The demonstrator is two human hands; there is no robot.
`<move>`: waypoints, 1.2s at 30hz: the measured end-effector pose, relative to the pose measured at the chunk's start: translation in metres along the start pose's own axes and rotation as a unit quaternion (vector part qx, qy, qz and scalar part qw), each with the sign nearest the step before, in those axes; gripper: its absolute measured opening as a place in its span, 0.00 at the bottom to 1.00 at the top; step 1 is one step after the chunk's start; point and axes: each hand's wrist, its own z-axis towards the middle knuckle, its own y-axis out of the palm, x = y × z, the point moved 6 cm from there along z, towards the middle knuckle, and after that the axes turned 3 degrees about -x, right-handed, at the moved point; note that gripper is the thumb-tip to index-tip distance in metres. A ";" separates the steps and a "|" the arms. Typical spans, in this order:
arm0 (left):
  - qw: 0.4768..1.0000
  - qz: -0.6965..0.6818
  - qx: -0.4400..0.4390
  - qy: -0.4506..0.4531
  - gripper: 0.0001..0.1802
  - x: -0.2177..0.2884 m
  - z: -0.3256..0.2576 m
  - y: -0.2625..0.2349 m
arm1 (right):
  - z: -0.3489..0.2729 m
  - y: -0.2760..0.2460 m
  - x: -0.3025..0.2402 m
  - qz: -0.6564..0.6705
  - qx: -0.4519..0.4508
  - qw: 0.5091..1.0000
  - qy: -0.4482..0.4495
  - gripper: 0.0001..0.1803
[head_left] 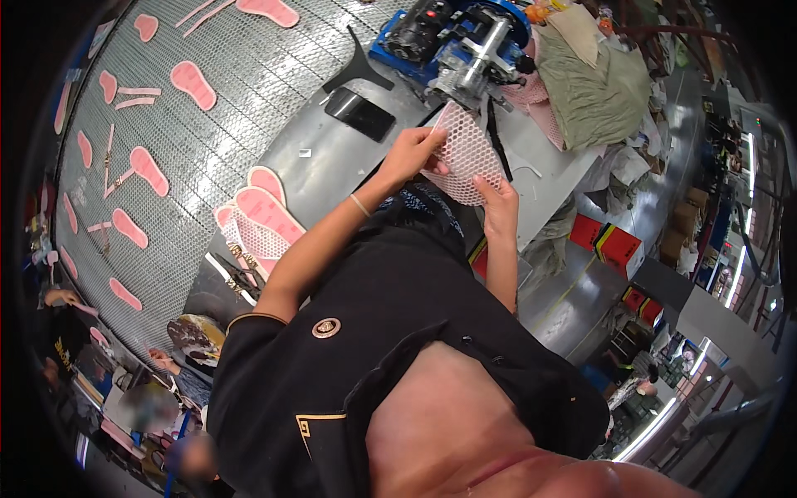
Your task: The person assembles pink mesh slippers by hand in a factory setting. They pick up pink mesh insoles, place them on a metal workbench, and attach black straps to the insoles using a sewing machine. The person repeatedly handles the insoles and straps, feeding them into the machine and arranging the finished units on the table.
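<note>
A pale pinkish-white honeycomb mesh piece (pixel 469 158) is stretched between my two hands, just in front of a blue machine with metal rollers (pixel 477 58). My left hand (pixel 418 153), with a band on its wrist, pinches the mesh at its left edge. At the lower right corner my right hand (pixel 496 203) grips it between thumb and fingers. Beside my left forearm lies a pile of pink insoles (pixel 266 214), with another mesh piece (pixel 259 239) and some straps partly over it. A dark phone (pixel 360 114) rests on the grey table left of the machine.
A metal mesh conveyor (pixel 241 91) carries several pink insoles (pixel 193 85) and straps (pixel 137 91) on the left. Other people's hands (pixel 60 296) reach over its near end. Green cloth (pixel 594 91) is heaped right of the machine. Red boxes (pixel 618 249) stand on the floor at right.
</note>
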 end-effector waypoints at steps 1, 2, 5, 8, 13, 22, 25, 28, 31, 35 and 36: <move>1.000 0.012 -0.005 0.005 0.20 -0.017 0.017 0.003 | 0.002 -0.011 0.002 0.006 0.016 1.000 0.002 0.13; 1.000 0.007 -0.004 -0.001 0.20 -0.023 0.028 0.009 | 0.005 -0.023 0.003 -0.002 0.022 1.000 0.007 0.13; 1.000 -0.005 0.010 -0.009 0.20 -0.034 0.048 0.023 | 0.023 -0.047 -0.002 -0.030 0.025 0.999 0.017 0.12; 0.999 -0.029 0.033 0.004 0.21 -0.037 0.058 0.028 | 0.043 -0.058 -0.009 -0.060 -0.007 0.998 0.020 0.12; 0.993 -0.028 0.113 0.024 0.23 -0.048 0.075 0.011 | 0.081 -0.055 -0.009 -0.067 -0.082 0.994 0.020 0.13; 0.957 -0.044 0.253 0.134 0.20 -0.018 0.061 -0.009 | 0.116 -0.009 -0.013 -0.056 -0.187 0.980 0.033 0.13; 0.931 0.089 0.312 0.169 0.18 0.005 0.052 -0.016 | 0.130 0.012 -0.010 -0.077 -0.234 0.968 0.042 0.13; 0.849 0.194 0.452 0.194 0.18 0.015 0.022 -0.047 | 0.133 0.034 0.009 0.009 -0.272 0.958 0.087 0.10; 0.850 0.165 0.449 0.220 0.16 0.020 -0.020 -0.048 | 0.121 0.041 0.015 0.013 -0.285 0.954 0.092 0.11; 0.888 0.030 0.413 0.200 0.16 -0.023 -0.019 -0.026 | 0.113 0.036 0.018 0.055 -0.309 0.947 0.069 0.11; 0.898 0.003 0.407 0.168 0.15 -0.037 -0.015 -0.019 | 0.115 0.032 0.018 0.063 -0.310 0.946 0.069 0.10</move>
